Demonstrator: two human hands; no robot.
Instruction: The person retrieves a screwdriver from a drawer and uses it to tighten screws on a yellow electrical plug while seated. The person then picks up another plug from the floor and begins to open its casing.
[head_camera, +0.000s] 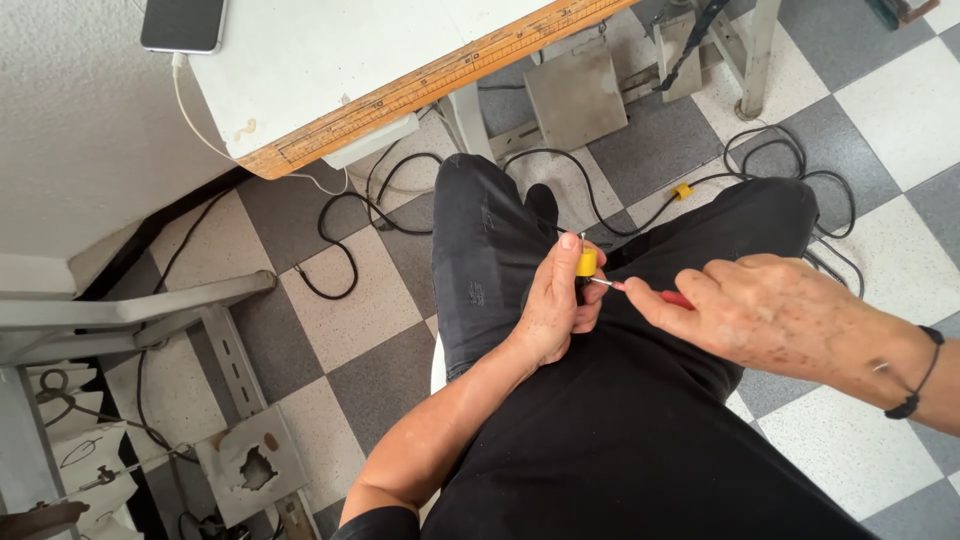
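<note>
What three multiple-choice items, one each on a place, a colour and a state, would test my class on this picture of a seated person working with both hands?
1. Where does the phone lie?
A on the white table's corner
B on the floor
C on the person's lap

2. What colour is the small part in the left hand?
A blue
B yellow
C green

3. What is the right hand doing?
A resting open
B gripping a red-handled screwdriver
C holding a cable

Answers: 1 A, it lies at the table edge, plugged into a white cable; 2 B, yellow shows above the fingers; 3 B, the tip meets the yellow part.
</note>
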